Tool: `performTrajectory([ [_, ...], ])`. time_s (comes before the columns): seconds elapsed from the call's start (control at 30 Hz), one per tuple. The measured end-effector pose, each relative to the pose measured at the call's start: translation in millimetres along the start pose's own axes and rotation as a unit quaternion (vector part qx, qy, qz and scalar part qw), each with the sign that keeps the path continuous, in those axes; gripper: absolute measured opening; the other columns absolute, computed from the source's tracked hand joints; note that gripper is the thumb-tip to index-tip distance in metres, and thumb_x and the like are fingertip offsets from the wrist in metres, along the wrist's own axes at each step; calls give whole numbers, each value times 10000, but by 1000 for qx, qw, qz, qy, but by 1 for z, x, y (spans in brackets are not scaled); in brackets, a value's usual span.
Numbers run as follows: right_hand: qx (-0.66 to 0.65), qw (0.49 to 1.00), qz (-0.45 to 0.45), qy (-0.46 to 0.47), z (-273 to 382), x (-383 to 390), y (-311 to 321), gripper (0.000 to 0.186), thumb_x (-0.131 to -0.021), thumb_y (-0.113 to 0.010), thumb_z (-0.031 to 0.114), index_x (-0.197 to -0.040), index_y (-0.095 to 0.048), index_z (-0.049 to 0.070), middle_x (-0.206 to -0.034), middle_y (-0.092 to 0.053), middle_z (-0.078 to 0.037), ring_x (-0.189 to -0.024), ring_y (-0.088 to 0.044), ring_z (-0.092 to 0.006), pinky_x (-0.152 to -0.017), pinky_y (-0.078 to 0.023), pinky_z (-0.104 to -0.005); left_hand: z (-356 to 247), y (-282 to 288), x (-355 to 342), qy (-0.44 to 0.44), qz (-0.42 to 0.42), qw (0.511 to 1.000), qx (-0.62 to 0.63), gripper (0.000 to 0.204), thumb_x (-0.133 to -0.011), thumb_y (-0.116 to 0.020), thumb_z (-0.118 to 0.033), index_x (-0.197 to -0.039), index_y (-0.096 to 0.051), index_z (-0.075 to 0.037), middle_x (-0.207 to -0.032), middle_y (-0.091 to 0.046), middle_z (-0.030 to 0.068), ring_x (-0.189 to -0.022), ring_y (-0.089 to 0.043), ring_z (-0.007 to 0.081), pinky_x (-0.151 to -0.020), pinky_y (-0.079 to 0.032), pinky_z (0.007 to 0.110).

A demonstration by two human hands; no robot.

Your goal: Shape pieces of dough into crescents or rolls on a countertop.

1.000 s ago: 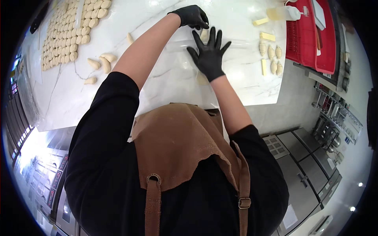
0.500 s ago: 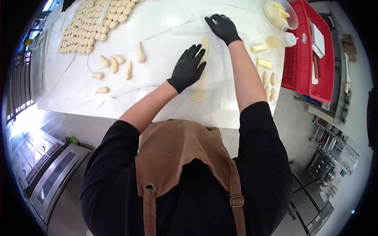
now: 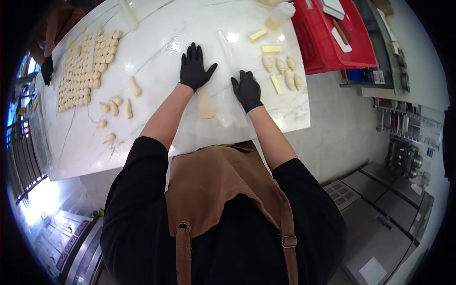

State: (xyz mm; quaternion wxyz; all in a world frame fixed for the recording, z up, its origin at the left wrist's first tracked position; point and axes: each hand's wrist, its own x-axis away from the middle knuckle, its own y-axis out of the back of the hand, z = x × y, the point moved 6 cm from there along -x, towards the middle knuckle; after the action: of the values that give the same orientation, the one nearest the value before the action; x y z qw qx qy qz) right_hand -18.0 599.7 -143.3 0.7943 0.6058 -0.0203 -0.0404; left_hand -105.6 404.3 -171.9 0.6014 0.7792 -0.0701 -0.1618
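A flattened strip of pale dough [image 3: 206,105] lies on the marble table, its wider end toward me. Over its far part rests my left hand [image 3: 194,70], black-gloved, flat with fingers spread, hiding much of the strip. To the right of the dough, my right hand [image 3: 248,90], also gloved, is low over the table. Its thumb stands apart from loosely bent fingers, and nothing shows in it. Beyond that hand are sticks of butter [image 3: 271,49] and several small rolled dough pieces [image 3: 280,65]. A thin clear sheet [image 3: 226,46] seems to lie between my hands.
Left on the table, several tapered dough pieces [image 3: 114,108] lie near rows of dough rounds [image 3: 78,80]. At the far right are a squeeze bottle [image 3: 280,17] and a red crate [image 3: 351,54]. Another person's gloved hand [image 3: 47,70] shows at the far left.
My right hand has come back from the dough's far end to its right side. My left hand now lies spread over the strip. The view has shifted, bringing another person's hand in at the left.
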Motion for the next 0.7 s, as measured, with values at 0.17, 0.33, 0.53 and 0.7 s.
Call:
performTrajectory([
  [0.17, -6, 993, -118, -12, -40, 38, 37, 462, -926, -683, 353, -1264, -618, 44, -1059, -620, -190, -904, -647, -375, -756, -556, -464, 1, -2, 0, 3, 8, 1000, 0, 970, -958, -505, -619, -1595, -226, 56, -1671, -186, 286, -1551, -191, 428, -1252, -144, 565],
  [0.33, 159, 978, -114, -69, -129, 41, 44, 405, -899, -715, 287, -1214, -648, 42, -1005, -632, -146, -865, -641, -321, -728, -554, -416, -17, 20, -4, -6, 0, 1000, -20, 884, -970, -532, -545, -1590, -272, 28, -1665, -234, 252, -1548, -208, 420, -1253, -157, 554],
  [0.53, -153, 984, 13, -85, -111, 24, 71, 324, -924, -713, 255, -1157, -689, 32, -955, -690, -95, -815, -629, -212, -710, -526, -318, -101, 72, 43, -128, -46, 958, 251, 426, -959, -638, -252, -1356, -647, -96, -1378, -647, 105, -1206, -626, 310, -1045, -480, 428],
  [0.7, -514, 833, 172, -109, -43, 66, 93, 269, -958, -698, 237, -1125, -718, 27, -926, -735, -59, -787, -613, -130, -708, -495, -243, -143, 110, 69, -93, -26, 933, 346, 339, -964, -682, -185, -1286, -700, -82, -1258, -711, 109, -1051, -690, 277, -934, -540, 367],
])
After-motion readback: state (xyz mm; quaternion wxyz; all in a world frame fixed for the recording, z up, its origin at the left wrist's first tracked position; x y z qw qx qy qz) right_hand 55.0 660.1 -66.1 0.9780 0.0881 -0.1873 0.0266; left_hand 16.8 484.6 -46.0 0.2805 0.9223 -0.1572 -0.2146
